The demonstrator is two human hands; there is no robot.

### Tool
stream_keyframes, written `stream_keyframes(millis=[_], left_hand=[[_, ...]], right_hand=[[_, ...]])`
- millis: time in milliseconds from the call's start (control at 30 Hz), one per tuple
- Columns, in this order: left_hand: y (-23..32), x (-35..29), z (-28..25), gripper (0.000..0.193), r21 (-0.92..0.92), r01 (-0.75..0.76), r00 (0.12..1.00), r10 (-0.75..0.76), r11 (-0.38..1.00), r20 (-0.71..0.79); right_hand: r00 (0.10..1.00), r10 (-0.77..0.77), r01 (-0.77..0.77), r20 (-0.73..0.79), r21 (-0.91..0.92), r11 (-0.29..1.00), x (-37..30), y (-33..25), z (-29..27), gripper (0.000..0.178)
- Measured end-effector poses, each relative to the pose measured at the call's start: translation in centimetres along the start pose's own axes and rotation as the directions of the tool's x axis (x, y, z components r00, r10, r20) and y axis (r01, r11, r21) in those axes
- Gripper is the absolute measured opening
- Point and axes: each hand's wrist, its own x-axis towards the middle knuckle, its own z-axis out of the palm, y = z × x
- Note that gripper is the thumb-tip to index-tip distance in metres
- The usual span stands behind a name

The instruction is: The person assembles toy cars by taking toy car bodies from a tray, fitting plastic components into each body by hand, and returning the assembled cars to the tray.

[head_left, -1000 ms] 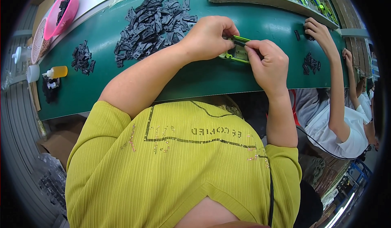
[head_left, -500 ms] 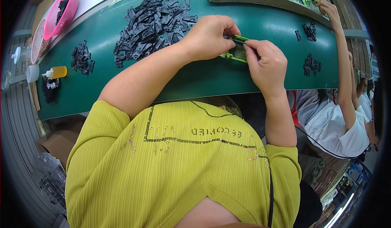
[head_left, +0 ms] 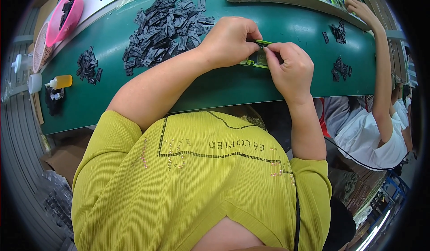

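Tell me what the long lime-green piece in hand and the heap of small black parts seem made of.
Long lime-green piece: perhaps glossy plastic, by its vivid colour, though partly hidden. Heap of small black parts: probably semi-matt plastic, by repeated shapes and soft highlights.

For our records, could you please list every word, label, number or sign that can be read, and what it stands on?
Yellow-green shirt: dark studded lettering across the front, not copied out here.
Held green-edged piece: any marking is too small to read.
Elsewhere: no text I can read.
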Motion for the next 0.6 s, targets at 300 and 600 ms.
stream_keyframes(millis=[300,600], left_hand=[[0.1,-0.3,-0.3,0.015,0.174,-0.188,0.979,0.198,0.967,-0.039],[0.5,-0.4,-0.1,0.012,0.446,-0.357,0.931,0.353,0.821,0.095]], right_hand=[[0.939,-0.252,0.300,0.232,-0.198,0.933,2.1,1.1,-2.0,0.013],[0.859,-0.305,0.378,0.411,-0.110,0.919,2.3,2.0,-1.7,0.010]])
